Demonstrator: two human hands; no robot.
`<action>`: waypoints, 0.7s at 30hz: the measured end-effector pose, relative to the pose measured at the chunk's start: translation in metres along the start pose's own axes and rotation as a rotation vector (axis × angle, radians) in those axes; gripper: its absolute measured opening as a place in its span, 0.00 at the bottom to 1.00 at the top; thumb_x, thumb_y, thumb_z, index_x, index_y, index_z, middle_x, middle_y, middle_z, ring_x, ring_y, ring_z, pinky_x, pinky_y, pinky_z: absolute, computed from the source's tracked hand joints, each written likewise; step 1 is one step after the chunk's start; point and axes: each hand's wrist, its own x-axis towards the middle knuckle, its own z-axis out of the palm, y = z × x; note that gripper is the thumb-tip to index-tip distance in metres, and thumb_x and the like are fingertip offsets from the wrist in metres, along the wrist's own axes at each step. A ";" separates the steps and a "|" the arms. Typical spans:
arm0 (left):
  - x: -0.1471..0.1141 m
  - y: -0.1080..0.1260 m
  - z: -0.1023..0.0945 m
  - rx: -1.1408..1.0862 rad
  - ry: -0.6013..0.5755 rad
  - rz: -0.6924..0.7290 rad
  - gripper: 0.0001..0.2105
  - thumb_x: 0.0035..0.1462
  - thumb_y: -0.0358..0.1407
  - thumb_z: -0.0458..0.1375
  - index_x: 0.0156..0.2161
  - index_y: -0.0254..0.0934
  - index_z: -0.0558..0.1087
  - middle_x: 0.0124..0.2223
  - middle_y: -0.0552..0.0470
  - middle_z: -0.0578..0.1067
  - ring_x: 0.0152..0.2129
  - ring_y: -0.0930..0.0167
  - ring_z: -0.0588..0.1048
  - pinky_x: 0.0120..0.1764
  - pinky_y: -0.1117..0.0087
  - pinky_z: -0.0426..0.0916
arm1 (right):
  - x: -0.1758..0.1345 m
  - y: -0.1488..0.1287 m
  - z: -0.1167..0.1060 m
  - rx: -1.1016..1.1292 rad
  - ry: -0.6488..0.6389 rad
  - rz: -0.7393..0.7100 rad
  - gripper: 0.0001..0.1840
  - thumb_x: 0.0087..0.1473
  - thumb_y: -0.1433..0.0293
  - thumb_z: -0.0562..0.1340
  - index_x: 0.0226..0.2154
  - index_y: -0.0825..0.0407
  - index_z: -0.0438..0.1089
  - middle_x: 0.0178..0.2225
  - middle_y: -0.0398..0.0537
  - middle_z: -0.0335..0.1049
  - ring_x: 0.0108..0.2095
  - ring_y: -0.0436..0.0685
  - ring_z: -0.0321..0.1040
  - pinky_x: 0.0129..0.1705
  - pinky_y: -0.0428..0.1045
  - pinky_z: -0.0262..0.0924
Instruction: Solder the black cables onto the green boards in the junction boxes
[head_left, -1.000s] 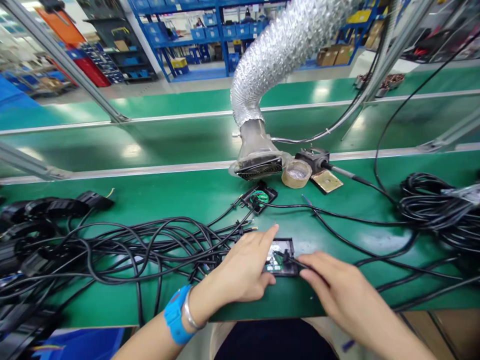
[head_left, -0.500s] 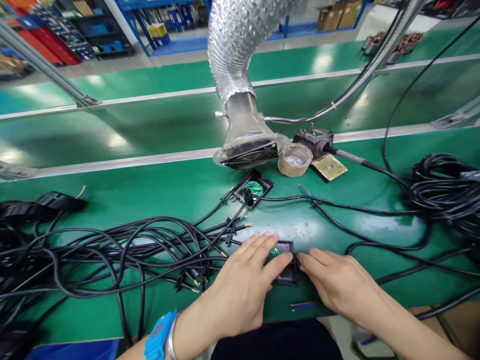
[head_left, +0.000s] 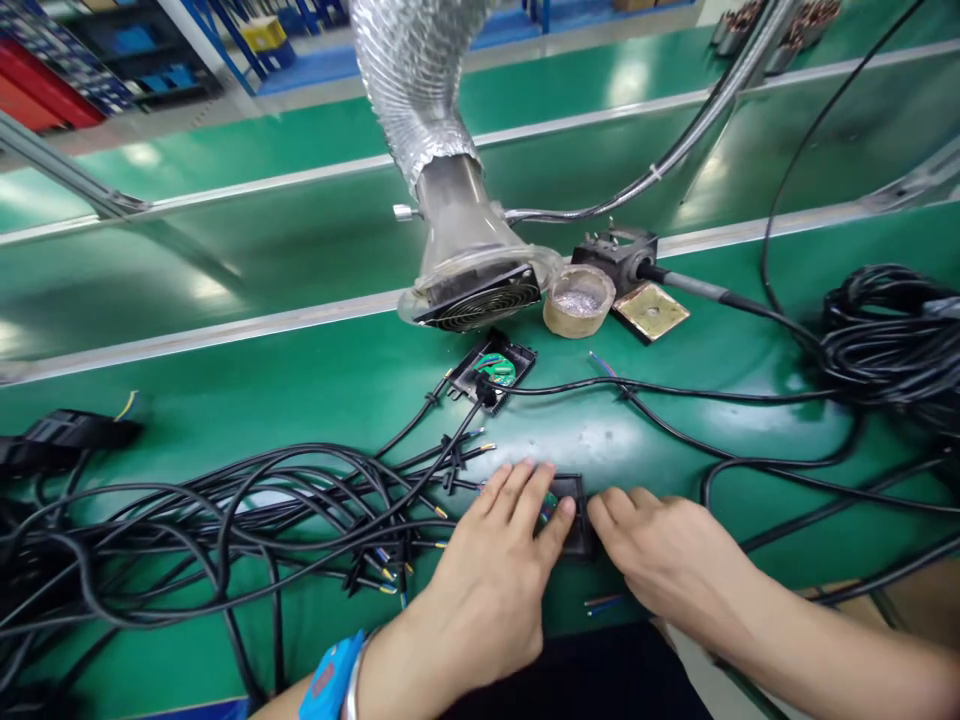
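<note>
My left hand (head_left: 495,565) lies over a shallow black plastic case (head_left: 577,543), fingers stretched out and thumb apart, covering much of it. Part of a green circuit board (head_left: 550,503) shows between thumb and forefinger. At the case's right end is my right hand (head_left: 664,545), its fingers bent and pressed together; whatever they pinch is hidden. Farther back sits a second black case (head_left: 521,357) holding a round green circuit board (head_left: 496,368), with black cables running to it.
Tangled black cables (head_left: 255,470) with bared wire ends spread left. A cable coil (head_left: 885,335) lies right. Behind are a fume extractor hood (head_left: 465,230), a round tub (head_left: 577,302) of silvery material, and a soldering iron (head_left: 682,283) in its stand with a sponge (head_left: 651,312).
The view has shifted, so the bench fittings appear farther left and higher. Both hands remain at the same case, with my left thumb slightly more raised along it.
</note>
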 end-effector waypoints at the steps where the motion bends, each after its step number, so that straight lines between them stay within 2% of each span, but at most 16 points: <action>1: -0.002 0.001 0.000 0.022 0.035 0.004 0.31 0.48 0.32 0.56 0.60 0.29 0.62 0.65 0.30 0.55 0.63 0.49 0.52 0.61 0.47 0.54 | -0.001 0.002 0.000 0.038 0.023 -0.003 0.11 0.42 0.83 0.54 0.27 0.52 0.61 0.22 0.46 0.61 0.20 0.55 0.59 0.19 0.50 0.37; 3: -0.008 0.005 0.004 0.076 0.139 0.001 0.29 0.52 0.30 0.52 0.61 0.29 0.61 0.64 0.35 0.58 0.63 0.54 0.53 0.62 0.52 0.54 | -0.003 0.007 0.000 0.140 0.078 0.012 0.07 0.48 0.80 0.55 0.26 0.52 0.62 0.24 0.45 0.62 0.24 0.55 0.60 0.23 0.49 0.45; 6: -0.015 0.015 0.016 0.162 0.265 -0.001 0.26 0.56 0.27 0.47 0.61 0.26 0.61 0.61 0.41 0.66 0.59 0.60 0.63 0.61 0.61 0.58 | -0.006 0.011 0.002 0.311 0.159 0.043 0.08 0.59 0.73 0.53 0.32 0.54 0.67 0.28 0.47 0.63 0.29 0.54 0.60 0.30 0.49 0.53; 8: -0.015 0.023 0.024 0.233 0.279 0.009 0.24 0.57 0.26 0.44 0.59 0.23 0.62 0.58 0.39 0.69 0.55 0.61 0.68 0.59 0.63 0.60 | -0.008 0.012 0.006 0.417 0.209 0.015 0.11 0.61 0.74 0.51 0.36 0.55 0.69 0.29 0.48 0.64 0.30 0.53 0.59 0.32 0.49 0.54; 11: -0.013 0.030 0.025 0.273 0.229 0.009 0.24 0.59 0.27 0.44 0.59 0.17 0.59 0.59 0.33 0.66 0.57 0.57 0.66 0.59 0.62 0.60 | -0.010 0.016 0.012 0.543 0.213 -0.047 0.13 0.61 0.77 0.50 0.35 0.55 0.70 0.27 0.46 0.62 0.29 0.52 0.57 0.31 0.48 0.54; 14: -0.017 0.022 0.007 0.080 0.173 0.021 0.26 0.59 0.28 0.46 0.61 0.17 0.54 0.61 0.33 0.64 0.59 0.60 0.63 0.61 0.63 0.58 | -0.009 0.021 0.007 0.583 0.156 -0.055 0.13 0.62 0.74 0.51 0.36 0.54 0.71 0.27 0.46 0.62 0.29 0.52 0.59 0.31 0.48 0.55; 16: -0.025 0.008 -0.011 -0.106 0.246 -0.007 0.26 0.58 0.28 0.47 0.62 0.24 0.54 0.60 0.39 0.66 0.58 0.66 0.64 0.62 0.64 0.57 | -0.005 0.020 -0.003 0.555 0.173 -0.034 0.11 0.62 0.71 0.53 0.38 0.53 0.71 0.29 0.47 0.64 0.31 0.53 0.60 0.34 0.49 0.57; 18: -0.035 -0.008 -0.027 -0.217 0.362 -0.096 0.23 0.57 0.27 0.50 0.58 0.33 0.59 0.56 0.45 0.70 0.55 0.68 0.67 0.60 0.62 0.59 | 0.003 0.012 -0.013 0.549 0.229 -0.018 0.09 0.61 0.70 0.54 0.39 0.52 0.70 0.32 0.49 0.65 0.35 0.55 0.61 0.38 0.52 0.57; 19: -0.039 -0.016 -0.033 -0.241 0.381 -0.146 0.20 0.56 0.27 0.51 0.55 0.36 0.63 0.53 0.47 0.73 0.52 0.68 0.69 0.57 0.61 0.62 | 0.008 0.005 -0.017 0.565 0.253 -0.020 0.09 0.60 0.70 0.55 0.39 0.52 0.69 0.33 0.50 0.65 0.36 0.56 0.60 0.39 0.53 0.57; 21: -0.042 -0.028 -0.040 -0.269 0.296 -0.210 0.16 0.54 0.28 0.54 0.49 0.37 0.67 0.47 0.48 0.75 0.45 0.66 0.72 0.50 0.60 0.66 | 0.020 -0.012 -0.020 0.616 0.255 -0.042 0.08 0.60 0.71 0.54 0.38 0.53 0.68 0.34 0.51 0.64 0.36 0.57 0.59 0.40 0.54 0.57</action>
